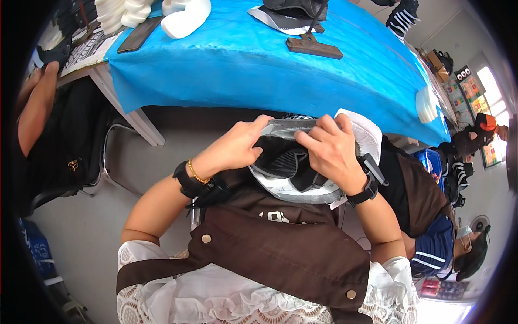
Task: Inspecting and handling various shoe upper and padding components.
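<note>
A cap (280, 128) with a grey band and a dark inside is turned with its opening up over my lap. Its white brim (368, 135) sticks out to the right. My left hand (232, 144) pinches the left edge of the opening between thumb and fingers. At the far right part of the rim, my right hand (333, 151) has its fingers curled over the band, close to the brim. Dark ribbed cloth (280, 163) shows inside the cap. What lies under my right fingers is hidden.
A table with a blue cover (216, 81) stands ahead. On it are a dark cap (288, 16) by a wooden stand (314, 47), white curved pieces (186, 20), a dark bar (139, 35) and a white stack (426, 105). Co-workers sit at left and right, near a blue crate (430, 162).
</note>
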`<action>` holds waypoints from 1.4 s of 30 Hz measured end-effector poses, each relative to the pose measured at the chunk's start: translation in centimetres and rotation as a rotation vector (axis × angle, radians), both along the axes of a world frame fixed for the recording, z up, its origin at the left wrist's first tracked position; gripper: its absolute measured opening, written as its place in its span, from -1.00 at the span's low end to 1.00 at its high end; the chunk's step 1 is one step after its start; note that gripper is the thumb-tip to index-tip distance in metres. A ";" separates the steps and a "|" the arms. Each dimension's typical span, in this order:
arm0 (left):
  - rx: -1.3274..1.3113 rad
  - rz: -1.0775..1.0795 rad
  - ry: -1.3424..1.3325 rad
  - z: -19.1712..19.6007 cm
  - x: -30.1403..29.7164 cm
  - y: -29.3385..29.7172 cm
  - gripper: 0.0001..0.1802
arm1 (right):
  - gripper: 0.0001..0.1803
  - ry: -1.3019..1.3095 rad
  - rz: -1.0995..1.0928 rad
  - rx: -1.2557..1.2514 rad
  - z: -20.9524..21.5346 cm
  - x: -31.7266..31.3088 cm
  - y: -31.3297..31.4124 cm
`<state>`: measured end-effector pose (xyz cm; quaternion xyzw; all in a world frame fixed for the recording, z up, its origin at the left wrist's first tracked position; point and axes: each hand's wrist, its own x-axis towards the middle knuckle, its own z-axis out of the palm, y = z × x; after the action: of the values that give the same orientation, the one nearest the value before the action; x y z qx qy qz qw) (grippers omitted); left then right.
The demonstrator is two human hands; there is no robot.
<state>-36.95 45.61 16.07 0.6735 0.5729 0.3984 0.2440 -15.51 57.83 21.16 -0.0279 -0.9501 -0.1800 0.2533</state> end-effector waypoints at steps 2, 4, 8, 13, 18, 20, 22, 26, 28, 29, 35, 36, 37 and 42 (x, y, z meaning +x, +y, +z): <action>-0.028 -0.016 -0.030 -0.4 -0.2 -0.1 -0.25 | -0.71 0.009 -0.016 0.000 0.1 -0.4 0.1; -0.122 -0.049 -0.066 0.2 -0.1 0.0 -0.27 | -0.80 0.034 -0.105 -0.064 -0.1 -0.4 0.2; -0.155 -0.130 -0.118 -1.3 -0.9 0.8 -0.26 | -0.86 0.093 -0.207 -0.239 -0.7 -0.9 0.0; -0.170 -0.202 -0.192 -0.9 -1.0 1.0 -0.25 | -0.90 0.107 -0.257 -0.267 -1.6 -1.3 0.6; -0.072 -0.197 -0.225 -1.8 -0.6 0.8 -0.25 | -0.91 0.130 -0.266 -0.245 -1.9 -1.4 0.3; -0.014 -0.191 -0.225 -2.0 -0.4 0.5 -0.25 | -0.91 0.143 -0.235 -0.195 -1.8 -1.3 0.0; -0.134 -0.170 -0.254 -0.3 0.0 -0.2 -0.31 | -0.89 0.148 -0.239 -0.180 -2.1 -1.0 -0.1; -0.235 -0.143 -0.307 0.2 0.1 -0.5 -0.34 | -0.85 0.161 -0.222 -0.161 -2.1 -0.6 -0.6; -0.095 -0.132 -0.384 -0.1 0.5 -0.3 -0.50 | -0.85 0.165 -0.222 -0.158 -2.1 -0.8 -0.8; -0.095 -0.130 -0.382 -0.1 0.2 -0.1 -0.50 | -0.85 0.179 -0.207 -0.148 -2.0 -1.0 -0.7; -0.041 0.164 0.237 3.5 2.8 0.6 -0.64 | -0.85 0.235 -0.175 -0.202 -2.2 -1.6 -0.9; 0.010 0.146 0.220 3.0 2.7 0.7 -0.67 | -0.86 0.229 -0.192 -0.207 -2.2 -1.6 -1.0; 0.010 0.149 0.221 2.6 2.4 0.8 -0.67 | -0.87 0.223 -0.210 -0.211 -2.1 -1.6 -1.2; 0.045 0.111 0.188 1.7 1.6 0.8 -0.80 | -0.85 0.193 -0.226 -0.208 -2.6 -0.9 -2.0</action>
<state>-35.35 46.37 17.80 0.6804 0.6205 0.3591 0.1516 -16.43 55.86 18.52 -0.1775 -0.9258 -0.1045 0.3171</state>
